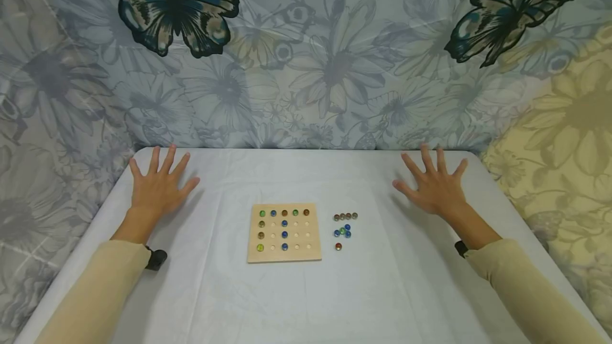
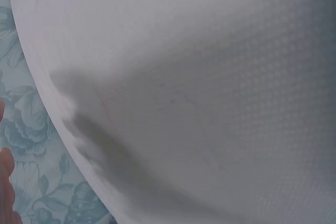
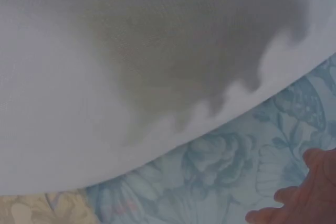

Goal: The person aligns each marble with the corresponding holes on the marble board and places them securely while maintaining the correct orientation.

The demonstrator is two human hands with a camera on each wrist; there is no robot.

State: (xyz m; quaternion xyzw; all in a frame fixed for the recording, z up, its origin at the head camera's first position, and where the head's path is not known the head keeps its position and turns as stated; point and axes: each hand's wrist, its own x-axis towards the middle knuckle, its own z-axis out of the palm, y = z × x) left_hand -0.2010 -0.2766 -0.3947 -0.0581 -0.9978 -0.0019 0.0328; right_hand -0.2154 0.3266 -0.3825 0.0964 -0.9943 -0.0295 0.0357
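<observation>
A square wooden peg board (image 1: 284, 232) lies at the middle of the white table (image 1: 306, 291); green, blue and brown marbles fill its top row, left column and middle column. A loose cluster of marbles (image 1: 344, 225) lies on the cloth just right of the board. My left hand (image 1: 158, 185) hovers flat, fingers spread, over the table's far left, holding nothing. My right hand (image 1: 432, 186) is likewise spread over the far right, empty. Both wrist views show only the white cloth, the hands' shadows and fingertips (image 3: 294, 203) at the frame edge.
A floral cloth with butterflies (image 1: 306, 52) hangs behind and around the table. The rounded far table edge (image 1: 306, 149) runs just beyond both hands. A yellow floral cloth (image 1: 564, 137) hangs at the right.
</observation>
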